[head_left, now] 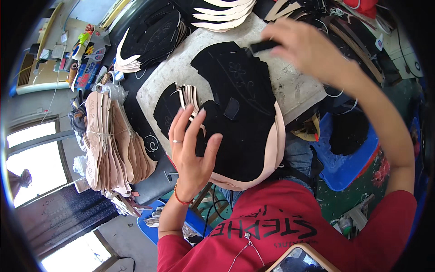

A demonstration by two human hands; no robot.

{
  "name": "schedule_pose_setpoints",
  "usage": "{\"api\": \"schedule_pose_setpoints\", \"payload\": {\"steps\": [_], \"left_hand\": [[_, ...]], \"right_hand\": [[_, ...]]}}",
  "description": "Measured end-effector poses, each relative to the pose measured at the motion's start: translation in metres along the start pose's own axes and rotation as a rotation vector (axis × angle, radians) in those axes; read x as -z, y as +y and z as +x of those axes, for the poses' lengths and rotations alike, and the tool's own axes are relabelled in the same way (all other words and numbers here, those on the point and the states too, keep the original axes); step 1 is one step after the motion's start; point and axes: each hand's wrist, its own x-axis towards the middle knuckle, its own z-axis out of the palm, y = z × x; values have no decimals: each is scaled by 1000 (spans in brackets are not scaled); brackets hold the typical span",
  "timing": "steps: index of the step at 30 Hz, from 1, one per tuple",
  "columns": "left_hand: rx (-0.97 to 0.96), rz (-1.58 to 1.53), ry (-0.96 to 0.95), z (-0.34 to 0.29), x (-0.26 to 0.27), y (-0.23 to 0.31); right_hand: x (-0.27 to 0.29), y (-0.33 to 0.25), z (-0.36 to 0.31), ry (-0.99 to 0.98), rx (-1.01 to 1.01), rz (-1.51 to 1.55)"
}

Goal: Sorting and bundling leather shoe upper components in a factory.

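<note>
Left hand (192, 152) spread open on black fabric pieces (240, 113); blurred right hand (301, 47) pinches a small black strip (263, 46).

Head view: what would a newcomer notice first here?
The big black fabric piece with drawn flowers fills the grey work board at centre; the left hand lies flat on it. The right hand pinches a small black strip at top. Tied beige cut pieces pile at left.

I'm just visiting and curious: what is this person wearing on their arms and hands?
Both forearms are bare, with red sleeves ending near the elbows. The left hand has a thin ring on one finger and a slim red bracelet around the wrist. The right hand shows no ring, glove or band that I can see.
</note>
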Motion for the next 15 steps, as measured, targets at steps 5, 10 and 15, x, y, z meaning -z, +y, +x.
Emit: {"api": "schedule_pose_setpoints", "payload": {"steps": [5,10,15], "left_hand": [[483,-916,-114,33,-5,18],[513,-850,-79,14,-3,12],[670,-862,-121,-14,4,8]], "right_hand": [[-10,-85,-9,67,34,385],[-33,-124,-12,167,-52,577],[-55,-147,-24,124,-41,431]]}}
